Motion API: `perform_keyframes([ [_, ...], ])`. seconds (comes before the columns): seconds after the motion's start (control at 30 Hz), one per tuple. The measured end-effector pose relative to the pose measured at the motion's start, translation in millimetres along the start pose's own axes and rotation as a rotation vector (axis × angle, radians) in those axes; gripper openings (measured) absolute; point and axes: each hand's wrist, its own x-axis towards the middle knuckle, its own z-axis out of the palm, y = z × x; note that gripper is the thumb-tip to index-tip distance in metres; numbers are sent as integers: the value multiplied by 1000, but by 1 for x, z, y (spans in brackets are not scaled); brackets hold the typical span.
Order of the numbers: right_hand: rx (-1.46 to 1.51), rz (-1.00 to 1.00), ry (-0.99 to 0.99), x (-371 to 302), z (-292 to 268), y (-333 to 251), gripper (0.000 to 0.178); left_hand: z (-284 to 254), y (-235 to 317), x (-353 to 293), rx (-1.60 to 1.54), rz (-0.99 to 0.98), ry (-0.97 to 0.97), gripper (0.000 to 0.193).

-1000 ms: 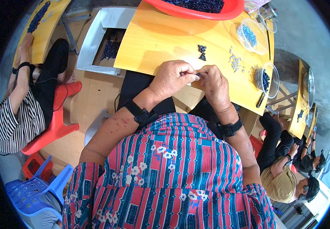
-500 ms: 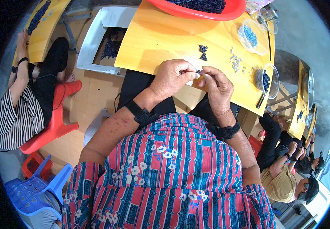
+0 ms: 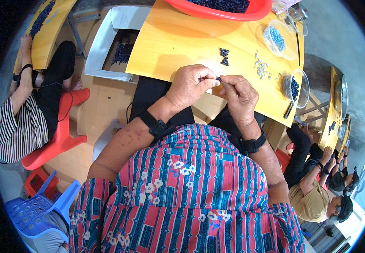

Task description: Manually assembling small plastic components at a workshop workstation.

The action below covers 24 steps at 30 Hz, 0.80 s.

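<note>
Between the fingertips of both hands, at the table's near edge, is a small dark plastic part (image 3: 219, 79). My left hand (image 3: 192, 85) pinches it from the left, thumb and forefinger closed together. From the other side my right hand (image 3: 240, 95) grips the same part, its fingers curled; most of the part is hidden. Just beyond the hands lie several small dark parts (image 3: 224, 57) in a short cluster on the yellow table (image 3: 178, 46). Small clear pieces (image 3: 261, 67) are scattered to the right of them.
A red basin (image 3: 220, 15) of dark parts stands at the far side. Right are a tub of blue pieces (image 3: 277, 39), a clear tub with dark parts (image 3: 295, 87) and a black-handled tool (image 3: 288, 110). A white box (image 3: 100, 50) sits left. Other people work at neighbouring tables.
Both hands stay almost in place; the fingertips have shifted slightly around the small dark part, which now shows less. Nothing on the table has visibly moved.
</note>
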Motion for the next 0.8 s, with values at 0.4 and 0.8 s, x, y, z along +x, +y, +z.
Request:
perform_keyframes([
  [0.4, 436, 229, -11, -4, -1, 7, 21, 1, -1, 0, -34, -14, 16, 9],
  [0.8, -3, -110, -31, 0, -2, 10, 27, -1, 2, -1, 48, -22, -45, 8],
])
